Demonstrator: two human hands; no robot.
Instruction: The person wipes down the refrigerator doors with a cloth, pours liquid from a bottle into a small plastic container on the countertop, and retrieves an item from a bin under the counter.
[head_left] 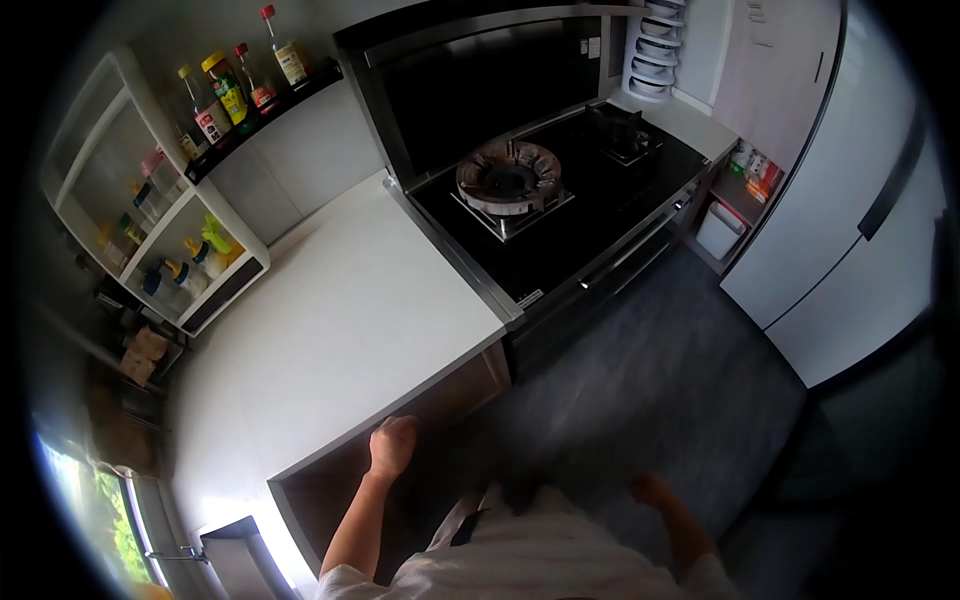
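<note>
My left hand (pixel 393 446) is curled into a loose fist beside the front edge of the white countertop (pixel 330 330). Nothing shows in its fingers, and I cannot tell whether it touches the edge. Lower right, my right hand (pixel 652 490) hangs over the dark floor, away from any object. Shadow blurs its fingers, so their shape is unclear.
Beyond the counter is a black gas stove (pixel 600 215) with a large round burner (pixel 510 178). Sauce bottles (pixel 228 92) line a black wall shelf; a white rack (pixel 190 235) holds seasoning jars. White cabinet doors (pixel 850 220) stand right, a sink (pixel 245 560) lower left.
</note>
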